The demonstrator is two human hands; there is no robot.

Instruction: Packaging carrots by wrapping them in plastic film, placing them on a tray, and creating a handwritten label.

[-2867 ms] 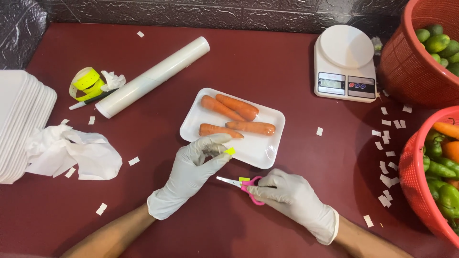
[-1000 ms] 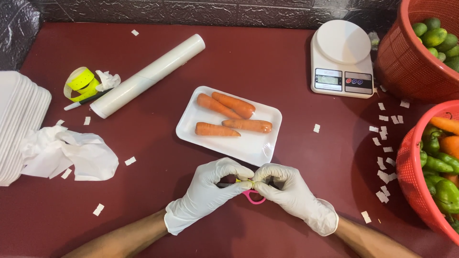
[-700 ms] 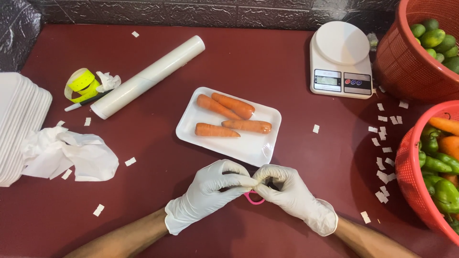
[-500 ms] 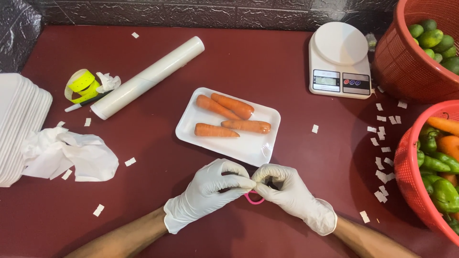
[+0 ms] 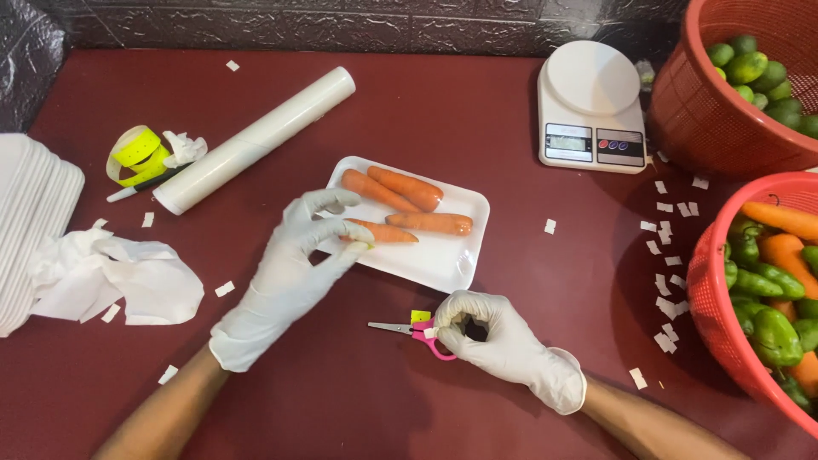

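Observation:
Both my hands wear white gloves. My left hand reaches over the near left corner of a white foam tray and pinches a tiny pale yellow piece at its fingertips, next to the nearest carrot. Two more carrots lie on the tray behind it. My right hand rests on the dark red table just below the tray, fingers curled on a small white scrap, touching the pink handles of small scissors. A yellow sticker piece lies by the scissors.
A roll of clear film lies at back left beside a yellow tape roll and a pen. Stacked white trays and crumpled paper sit left. A white scale and two red baskets of vegetables stand right.
My hands were pressed together below the tray. They have parted: the left hand has moved up to the tray's corner, and the right stays by the scissors.

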